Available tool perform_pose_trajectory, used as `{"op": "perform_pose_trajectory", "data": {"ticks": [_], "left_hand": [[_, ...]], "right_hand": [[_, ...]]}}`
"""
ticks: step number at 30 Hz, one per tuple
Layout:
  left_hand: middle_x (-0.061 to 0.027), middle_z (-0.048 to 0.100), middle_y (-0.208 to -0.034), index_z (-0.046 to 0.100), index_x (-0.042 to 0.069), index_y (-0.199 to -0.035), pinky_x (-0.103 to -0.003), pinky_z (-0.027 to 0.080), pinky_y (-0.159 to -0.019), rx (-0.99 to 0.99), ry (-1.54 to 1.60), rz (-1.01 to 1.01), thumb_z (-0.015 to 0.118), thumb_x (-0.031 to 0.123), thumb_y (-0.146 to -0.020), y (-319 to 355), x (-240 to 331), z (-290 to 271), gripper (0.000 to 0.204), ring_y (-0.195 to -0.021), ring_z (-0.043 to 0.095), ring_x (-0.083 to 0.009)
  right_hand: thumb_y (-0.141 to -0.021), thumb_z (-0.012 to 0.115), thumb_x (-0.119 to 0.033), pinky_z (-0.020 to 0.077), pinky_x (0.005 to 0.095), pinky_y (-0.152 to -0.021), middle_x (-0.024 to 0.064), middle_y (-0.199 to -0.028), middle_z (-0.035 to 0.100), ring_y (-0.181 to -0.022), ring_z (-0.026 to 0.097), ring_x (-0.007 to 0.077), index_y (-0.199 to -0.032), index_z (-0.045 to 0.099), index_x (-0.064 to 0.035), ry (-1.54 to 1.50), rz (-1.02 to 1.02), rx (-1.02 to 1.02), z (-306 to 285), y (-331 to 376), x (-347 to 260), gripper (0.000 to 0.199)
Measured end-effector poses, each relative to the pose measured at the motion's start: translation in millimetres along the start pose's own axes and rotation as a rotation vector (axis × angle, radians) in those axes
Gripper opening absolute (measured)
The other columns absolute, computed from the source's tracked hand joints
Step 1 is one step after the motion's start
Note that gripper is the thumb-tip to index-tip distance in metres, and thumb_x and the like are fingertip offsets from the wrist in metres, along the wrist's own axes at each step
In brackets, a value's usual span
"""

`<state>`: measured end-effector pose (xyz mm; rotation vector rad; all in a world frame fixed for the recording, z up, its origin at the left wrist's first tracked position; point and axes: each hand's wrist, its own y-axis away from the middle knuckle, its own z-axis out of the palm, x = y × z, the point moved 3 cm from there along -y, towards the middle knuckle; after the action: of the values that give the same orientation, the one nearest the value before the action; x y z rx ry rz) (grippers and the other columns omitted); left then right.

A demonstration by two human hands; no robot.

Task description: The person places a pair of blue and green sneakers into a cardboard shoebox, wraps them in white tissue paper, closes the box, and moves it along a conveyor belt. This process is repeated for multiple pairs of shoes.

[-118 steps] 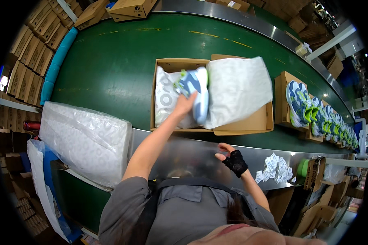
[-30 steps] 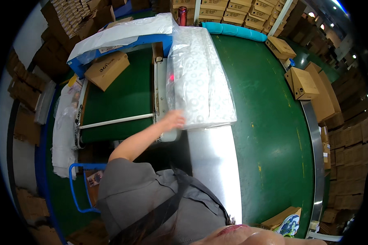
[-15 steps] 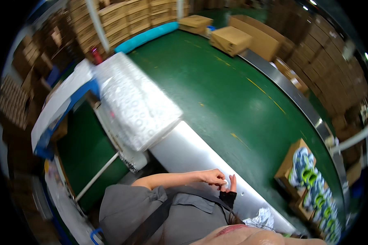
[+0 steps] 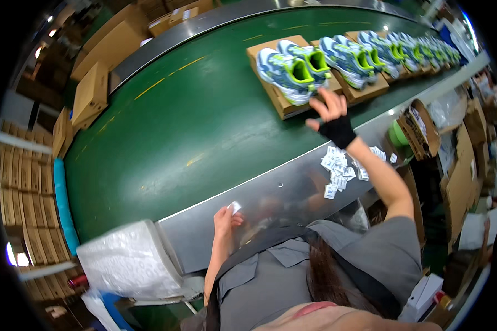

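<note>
Head view looks down on a green conveyor belt (image 4: pixel 165 127) curving across the upper frame, edged below by a shiny metal counter (image 4: pixel 281 193). Right hand (image 4: pixel 330 113), in a black fingerless wrist wrap, reaches up right of centre with fingers spread and nothing in it, just beside the near corner of a cardboard shoebox (image 4: pixel 284 105) carrying a white, blue and lime sneaker (image 4: pixel 284 74). More such shoes line the belt toward the upper right. Left hand (image 4: pixel 225 216), low at centre, pinches a small white packet (image 4: pixel 235 207) over the counter. Loose white packets (image 4: pixel 339 168) lie scattered on the counter right of centre. A bundle of white wrapping sheets (image 4: pixel 127 259) sits at lower left.
</note>
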<state>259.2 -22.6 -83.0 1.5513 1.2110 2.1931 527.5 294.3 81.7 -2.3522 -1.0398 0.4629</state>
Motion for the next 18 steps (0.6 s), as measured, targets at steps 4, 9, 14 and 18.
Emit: {"op": "perform_pose_trajectory", "data": {"ticks": [4,9,14,18], "left_hand": [[-0.0099,0.061,-0.067,0.052,0.001,-0.083,-0.022,0.047,-0.041,0.054,0.049,-0.019,0.052,0.022,-0.087,4.5,2.5,4.2,0.022,-0.049,0.059,-0.0143],[-0.0104,0.060,-0.066,0.051,0.002,-0.082,-0.023,0.046,-0.040,0.068,0.108,-0.011,0.053,0.021,-0.087,9.2,-3.0,0.3,0.020,-0.048,0.058,-0.0156],[-0.0094,0.060,-0.065,0.052,0.002,-0.084,-0.023,0.046,-0.041,0.124,0.125,-0.012,0.053,0.021,-0.086,8.9,-3.9,-3.7,0.019,-0.049,0.058,-0.0160],[-0.0081,0.059,-0.065,0.052,0.002,-0.089,-0.024,0.048,-0.043,0.226,0.170,0.209,0.053,0.020,-0.087,28.8,44.6,-20.4,0.018,-0.052,0.059,-0.0161]], "right_hand": [[-0.055,0.072,-0.044,0.0256,0.0556,-0.088,0.0144,-0.121,0.044,-0.116,0.037,0.0305,-0.109,0.055,-0.0238,0.260,0.011,-0.137,8.3,-54.5,48.2,0.061],[-0.058,0.067,-0.054,0.0246,0.0463,-0.093,0.0138,-0.107,0.056,-0.109,0.047,0.0268,-0.110,0.057,-0.0156,0.055,0.273,-0.709,31.0,-99.0,49.3,0.065],[-0.060,0.064,-0.057,0.0420,0.0362,-0.082,0.0176,-0.096,0.060,-0.093,0.056,0.0294,-0.104,0.058,-0.0061,-0.280,0.231,-0.628,-16.2,-116.8,13.9,0.068],[-0.057,0.065,-0.050,0.0439,0.0386,-0.074,0.0181,-0.085,0.061,-0.078,0.059,0.0306,-0.090,0.063,-0.0063,-0.304,-0.154,-0.578,-47.2,-81.0,-48.6,0.055]]}}
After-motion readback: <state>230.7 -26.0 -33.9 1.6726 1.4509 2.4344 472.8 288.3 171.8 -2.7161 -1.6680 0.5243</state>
